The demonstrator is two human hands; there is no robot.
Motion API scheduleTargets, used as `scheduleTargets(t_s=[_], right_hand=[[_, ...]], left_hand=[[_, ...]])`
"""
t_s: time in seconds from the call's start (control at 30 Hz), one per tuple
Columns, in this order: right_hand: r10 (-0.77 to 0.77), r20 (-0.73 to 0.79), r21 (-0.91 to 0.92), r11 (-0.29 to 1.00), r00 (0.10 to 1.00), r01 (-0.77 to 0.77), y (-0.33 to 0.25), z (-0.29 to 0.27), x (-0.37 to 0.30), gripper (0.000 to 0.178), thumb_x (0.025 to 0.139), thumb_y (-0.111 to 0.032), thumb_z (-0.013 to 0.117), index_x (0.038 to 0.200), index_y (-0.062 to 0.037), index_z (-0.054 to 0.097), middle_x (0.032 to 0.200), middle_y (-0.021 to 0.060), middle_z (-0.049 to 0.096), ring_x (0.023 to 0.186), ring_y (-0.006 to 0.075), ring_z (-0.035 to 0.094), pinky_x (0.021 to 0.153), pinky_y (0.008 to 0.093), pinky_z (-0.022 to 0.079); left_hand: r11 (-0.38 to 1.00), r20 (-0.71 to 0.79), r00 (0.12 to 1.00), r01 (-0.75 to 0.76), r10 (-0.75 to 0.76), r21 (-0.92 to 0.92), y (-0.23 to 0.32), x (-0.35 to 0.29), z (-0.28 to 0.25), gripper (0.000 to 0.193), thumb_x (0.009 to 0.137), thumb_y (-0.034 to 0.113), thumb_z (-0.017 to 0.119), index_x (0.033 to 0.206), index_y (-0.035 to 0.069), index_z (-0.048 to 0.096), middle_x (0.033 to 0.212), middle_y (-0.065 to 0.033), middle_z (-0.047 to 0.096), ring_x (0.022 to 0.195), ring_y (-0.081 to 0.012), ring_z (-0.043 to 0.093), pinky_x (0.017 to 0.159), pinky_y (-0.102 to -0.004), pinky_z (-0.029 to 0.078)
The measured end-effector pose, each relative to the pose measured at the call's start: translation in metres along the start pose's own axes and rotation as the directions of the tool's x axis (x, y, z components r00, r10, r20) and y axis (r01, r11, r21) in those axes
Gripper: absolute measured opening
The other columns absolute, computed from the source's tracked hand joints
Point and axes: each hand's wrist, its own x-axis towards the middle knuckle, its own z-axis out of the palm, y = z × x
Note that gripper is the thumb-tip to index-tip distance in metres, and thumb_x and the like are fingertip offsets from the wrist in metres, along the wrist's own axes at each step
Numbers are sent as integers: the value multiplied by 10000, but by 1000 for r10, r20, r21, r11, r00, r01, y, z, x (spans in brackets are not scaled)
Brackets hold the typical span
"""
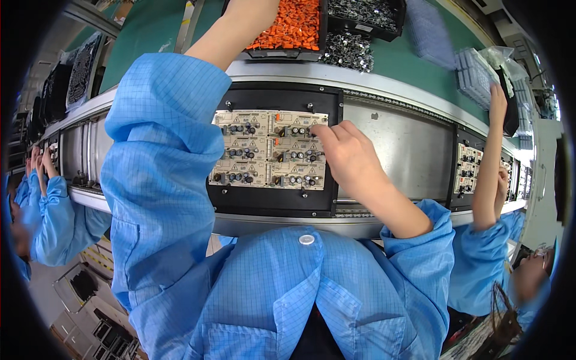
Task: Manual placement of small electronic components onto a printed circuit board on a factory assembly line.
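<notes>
On the green worktop (393, 75) I see a black bin (282, 55) of orange parts (294, 24), a second black bin (385, 34) of small metal parts (363, 9), a silvery heap (348, 53) just beside them, and clear plastic trays (429, 33). Nearer me, the metal conveyor (396, 147) carries a black fixture (264, 201) bearing a cream circuit-board panel (268, 171), with another loaded fixture (461, 201) farther right

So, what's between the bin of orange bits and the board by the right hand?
In the head view, a silver rail and the far strip of the black tray lie between bin and board.
</notes>
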Motion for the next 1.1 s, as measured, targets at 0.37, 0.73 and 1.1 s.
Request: scheduleTargets(t_s=[0.37,0.73,1.1], right_hand=[[36,104,-47,998,994,-31,-3,-1,7,322,752,8,649,1070,-37,627,807,131,644,831,305,619,765,394,521],[298,-437,180,953,849,-242,170,0,75,161,850,14,634,1001,-36,664,928,149,701,841,276,684,753,349,540],[394,-406,314,908,824,-278,183,14,83,179,893,-14,632,1066,-13,678,999,102,703,818,164,684,747,274,545]], left_hand=[[992,-118,988,87,-98,-94,-15,-5,-7,58,792,-17,567,815,-43,613,832,-261,646,857,-428,639,766,-490,515],[785,412,910,294,-55,-545,51,-133,-93,154,868,33,640,989,-46,690,838,-150,714,762,-189,674,707,-307,517],[548,739,656,680,-156,-488,68,-208,-100,131,923,25,614,1009,-58,668,807,-83,695,712,-87,607,640,-225,477]])
